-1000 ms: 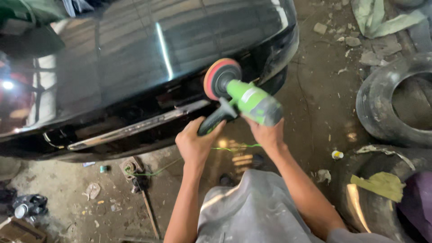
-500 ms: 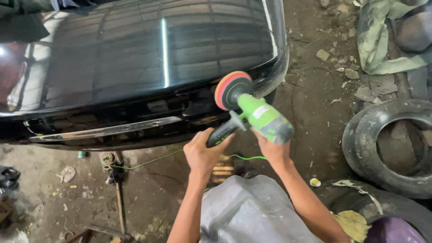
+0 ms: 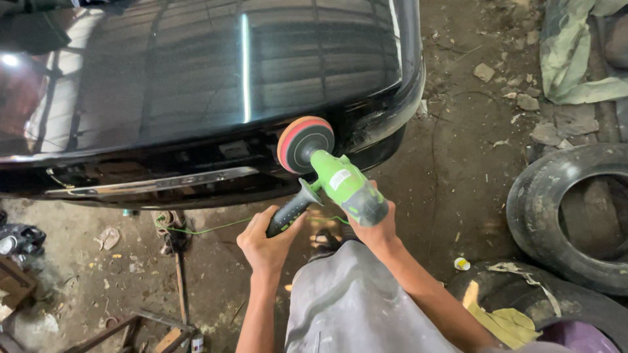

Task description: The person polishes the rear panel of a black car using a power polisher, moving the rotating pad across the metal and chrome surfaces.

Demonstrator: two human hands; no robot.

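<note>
A green and grey power polisher (image 3: 343,186) with a round red-edged pad (image 3: 305,143) is pressed against the rear of a glossy black car (image 3: 196,85), just below the trunk lid edge. My left hand (image 3: 265,240) grips the polisher's black side handle. My right hand (image 3: 373,230) holds the back of its grey body. A thin green cord (image 3: 209,229) runs from the tool across the ground to the left. A chrome strip (image 3: 157,183) runs along the car's rear, left of the pad.
Old tyres (image 3: 569,209) lie on the dirt floor at the right, with yellow-green cloth (image 3: 507,323) on one. Stones and a pale tarp (image 3: 569,59) sit at the upper right. Scrap, a stick (image 3: 180,281) and a metal frame (image 3: 124,327) lie at lower left.
The polisher and both hands have shifted left and slightly down along the car's rear. The pad now sits closer to the chrome strip.
</note>
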